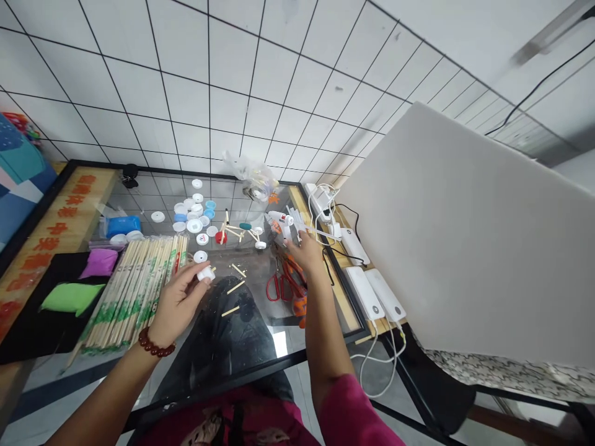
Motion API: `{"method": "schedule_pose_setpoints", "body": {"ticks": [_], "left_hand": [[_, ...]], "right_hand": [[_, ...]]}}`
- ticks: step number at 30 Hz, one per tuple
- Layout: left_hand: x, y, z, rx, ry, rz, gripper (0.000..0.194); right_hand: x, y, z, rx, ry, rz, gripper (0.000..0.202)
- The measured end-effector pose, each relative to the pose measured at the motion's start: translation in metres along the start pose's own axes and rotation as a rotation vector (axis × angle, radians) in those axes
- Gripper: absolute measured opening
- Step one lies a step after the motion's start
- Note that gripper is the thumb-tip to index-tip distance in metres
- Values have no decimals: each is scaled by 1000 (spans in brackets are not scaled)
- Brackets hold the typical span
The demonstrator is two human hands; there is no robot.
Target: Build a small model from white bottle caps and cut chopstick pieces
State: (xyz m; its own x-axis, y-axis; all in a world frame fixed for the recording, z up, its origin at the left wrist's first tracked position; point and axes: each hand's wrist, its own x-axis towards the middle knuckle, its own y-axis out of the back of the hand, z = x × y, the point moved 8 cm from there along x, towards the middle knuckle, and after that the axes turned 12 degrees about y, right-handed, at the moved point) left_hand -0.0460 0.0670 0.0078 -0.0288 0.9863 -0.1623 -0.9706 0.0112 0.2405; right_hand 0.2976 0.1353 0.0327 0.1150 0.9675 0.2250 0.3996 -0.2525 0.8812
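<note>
My left hand pinches a white bottle cap between thumb and fingers, with a short bit of wooden stick poking out of it. At the right of the glass table, my right hand has its thumb and fingers around the handle of a white hot glue gun; part of the grip is hidden. Clear glue sticks lie just beyond those fingers. Between the hands stands a small structure of sticks and caps, with a red cap and a dark green piece. Cut stick pieces lie nearer me.
Loose white and blue caps are scattered at the back. Packed chopsticks lie left, beside green and purple packets. Red-handled scissors rest below my right hand. White power banks and cables line the right edge.
</note>
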Motion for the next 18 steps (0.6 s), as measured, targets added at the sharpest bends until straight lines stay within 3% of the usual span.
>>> {"method": "schedule_pose_setpoints", "body": {"ticks": [4, 8, 11, 14, 16, 18], "left_hand": [[2, -10, -17, -435, 278, -132, 51], [0, -20, -21, -701, 472, -233, 35], [0, -19, -25, -807, 555, -189, 26], [1, -18, -29, -836, 593, -175, 15], [1, -19, -29, -844, 598, -207, 10], [1, -19, -28, -876, 601, -217, 13]], "right_hand": [[29, -20, 5, 60, -66, -72, 46], [45, -26, -2, 120, -47, -83, 32], [45, -11, -4, 99, -36, -23, 33], [31, 22, -8, 139, -1, 190, 40], [15, 39, -18, 299, 91, 312, 43], [-5, 45, -31, 518, 191, 355, 45]]}}
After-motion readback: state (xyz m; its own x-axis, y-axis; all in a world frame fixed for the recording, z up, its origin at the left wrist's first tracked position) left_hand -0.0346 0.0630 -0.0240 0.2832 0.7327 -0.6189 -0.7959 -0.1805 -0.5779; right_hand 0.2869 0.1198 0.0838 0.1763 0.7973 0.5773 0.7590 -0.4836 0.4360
